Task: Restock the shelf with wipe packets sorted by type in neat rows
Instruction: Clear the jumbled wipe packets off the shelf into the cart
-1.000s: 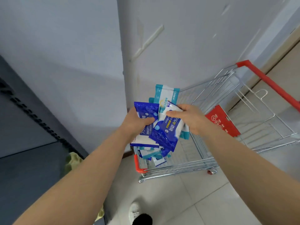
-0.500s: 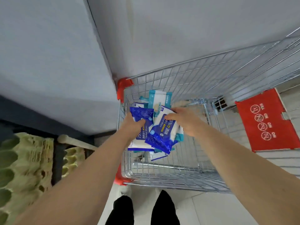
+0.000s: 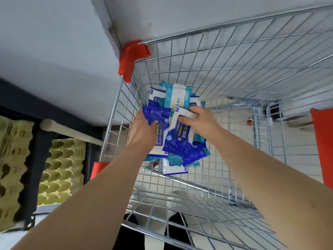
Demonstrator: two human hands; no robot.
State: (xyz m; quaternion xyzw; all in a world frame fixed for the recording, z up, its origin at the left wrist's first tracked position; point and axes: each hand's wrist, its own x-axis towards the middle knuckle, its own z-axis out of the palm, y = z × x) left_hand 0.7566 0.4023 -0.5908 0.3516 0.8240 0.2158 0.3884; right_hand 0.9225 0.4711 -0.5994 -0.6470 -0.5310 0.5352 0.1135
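**Counts.** One wire cart [image 3: 234, 69] is shown, fitted with two red corner guards [image 3: 132, 58] and one red panel [image 3: 323, 147]. Two hands are counted, the left hand [image 3: 142, 129] and the right hand [image 3: 200, 121], each gripping one of the blue-and-white alcohol wipe packets [image 3: 161, 136]. At least five such packets are distinguished in the pile, together with at least two teal-and-white packets [image 3: 177, 94]; overlap prevents a full count. Two stacks of green egg trays [image 3: 61, 168] and one pale rod [image 3: 68, 131] are seen beside the cart. Two dark trouser legs [image 3: 127, 237] are visible below.
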